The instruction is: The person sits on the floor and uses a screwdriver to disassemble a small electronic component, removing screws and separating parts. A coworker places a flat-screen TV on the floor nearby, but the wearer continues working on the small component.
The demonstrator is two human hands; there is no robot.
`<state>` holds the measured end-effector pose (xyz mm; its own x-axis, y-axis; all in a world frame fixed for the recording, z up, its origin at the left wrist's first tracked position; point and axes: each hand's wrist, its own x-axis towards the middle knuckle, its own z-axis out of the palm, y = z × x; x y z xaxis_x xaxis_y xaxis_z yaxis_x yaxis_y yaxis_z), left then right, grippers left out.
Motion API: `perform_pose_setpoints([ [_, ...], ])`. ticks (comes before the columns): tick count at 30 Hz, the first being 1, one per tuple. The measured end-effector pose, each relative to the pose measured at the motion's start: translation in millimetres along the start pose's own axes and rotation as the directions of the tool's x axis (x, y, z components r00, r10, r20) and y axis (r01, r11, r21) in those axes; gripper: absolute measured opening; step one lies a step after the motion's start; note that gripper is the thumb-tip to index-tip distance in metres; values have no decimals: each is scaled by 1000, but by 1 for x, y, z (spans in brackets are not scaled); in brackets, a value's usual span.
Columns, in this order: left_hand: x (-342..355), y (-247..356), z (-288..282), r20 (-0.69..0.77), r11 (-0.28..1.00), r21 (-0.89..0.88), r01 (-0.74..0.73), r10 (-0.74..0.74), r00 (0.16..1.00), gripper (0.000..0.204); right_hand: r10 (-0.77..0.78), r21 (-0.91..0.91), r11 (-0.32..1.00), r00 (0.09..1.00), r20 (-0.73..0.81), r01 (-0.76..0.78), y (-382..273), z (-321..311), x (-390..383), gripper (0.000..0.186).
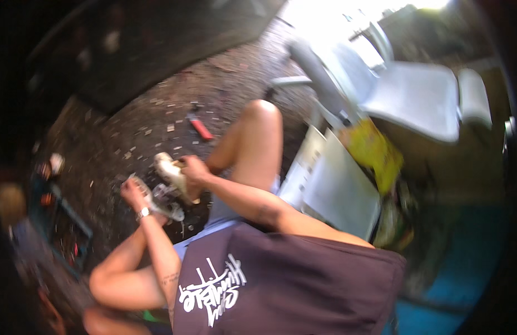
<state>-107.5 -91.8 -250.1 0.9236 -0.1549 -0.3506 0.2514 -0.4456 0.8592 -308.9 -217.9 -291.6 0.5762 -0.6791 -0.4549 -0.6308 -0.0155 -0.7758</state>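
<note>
The pale shoe [168, 166] is low in front of the person, near the floor [107, 162], with its toe pointing away and to the left. The right hand [196, 170] is at its side, and the fingers look bent around the upper part, grasping it. Just beside it, to the left, is the other shoe [168, 209], light in colour also, but blurred. The left hand [134, 194], with a watch [143, 213] at the wrist, touches the far end of this one; whether its fingers are clenched on it or only laid there, one cannot tell. It is also not clear if the feet are inside the shoes.

As a judgement, such a shoe should be light, soft in the upper and stiffer in the sole, not fragile, and slippery only if wet. A firm hold would be at the heel or along the sole edge, because the soft upper may fold under the fingers.

Further out, small pale scraps [170, 128] lie on the floor, near a red-handled tool [201, 129]. To the right are a white panel [339, 192], a yellow bag [373, 151] and a pale chair [420, 92]
</note>
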Motion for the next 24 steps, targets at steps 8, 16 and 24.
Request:
perform_pose_setpoints([
  [8, -213, 207, 38, 813, 796, -573, -194, 523, -256, 90, 165, 258, 956, 983, -84, -139, -8, 32, -12, 46],
  [16, 44, 92, 6, 570, 741, 373, -558, 292, 768, 45, 205, 615, 727, 952, 227, -304, -11, -18, -8, 51],
  [24, 9, -58, -69, 340, 964, 264, -12, -81, 937, 31, 409, -100, 911, 845, 345, -400, -12, 60, -11, 63],
])
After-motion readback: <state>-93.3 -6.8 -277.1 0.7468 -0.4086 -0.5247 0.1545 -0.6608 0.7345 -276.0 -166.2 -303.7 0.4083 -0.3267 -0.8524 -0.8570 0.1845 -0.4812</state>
